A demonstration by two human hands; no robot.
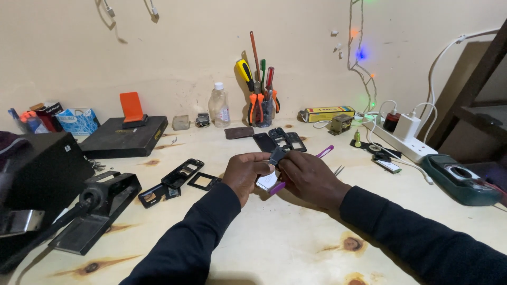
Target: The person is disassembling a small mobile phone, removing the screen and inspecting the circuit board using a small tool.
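A pale wooden bench (296,237) under a cream wall is strewn with phone repair. Black frames (182,173) and opened phones (279,140) lie already stripped, so dismantling looks well along. Above the bench's middle, the left hand (244,173) and right hand (309,177) pinch a small dark part (277,155) between fingertips; the right also grips a purple tool (323,152).

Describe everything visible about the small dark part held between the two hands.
The small dark part is a grey-black piece, seemingly plastic, too small to make out finer detail. It is lifted off the wooden table, pinched from one side by the left hand and from the other by the right hand. The right hand also holds a purple tool, which runs slantwise behind and below the part.
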